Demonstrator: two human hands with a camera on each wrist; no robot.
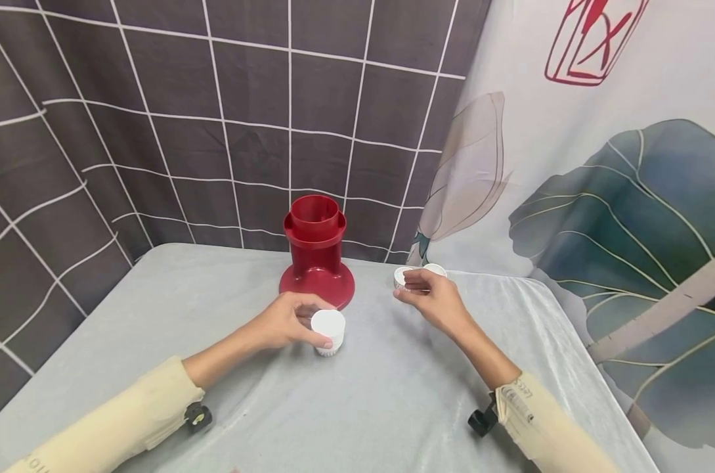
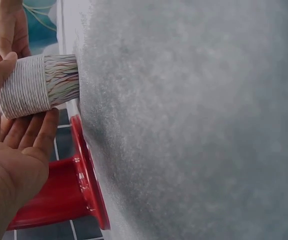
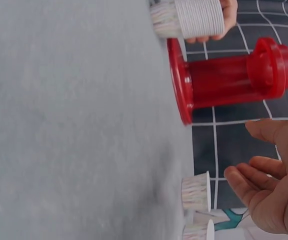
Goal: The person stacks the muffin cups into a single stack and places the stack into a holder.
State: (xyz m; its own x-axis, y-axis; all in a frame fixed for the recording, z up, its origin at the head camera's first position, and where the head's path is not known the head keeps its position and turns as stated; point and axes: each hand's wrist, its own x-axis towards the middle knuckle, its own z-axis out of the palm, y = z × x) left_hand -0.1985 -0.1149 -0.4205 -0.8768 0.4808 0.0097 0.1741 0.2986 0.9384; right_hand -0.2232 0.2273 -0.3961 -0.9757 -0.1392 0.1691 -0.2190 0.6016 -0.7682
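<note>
My left hand holds an upright stack of nested white paper cups, thumb on one side and fingers on the other. Streaky coloured patterning shows on the lowest cup's wall, and its base is at the cloth. Over at the back right, my right hand is above a single paper cup, its fingers parted and holding nothing. A second single cup stands beside that one, partly behind the hand in the head view.
A red plastic stand with a wide round base and open tube top stands behind my left hand. Pale grey cloth covers the table. Behind it hang a dark grid-patterned curtain and a leaf-printed one.
</note>
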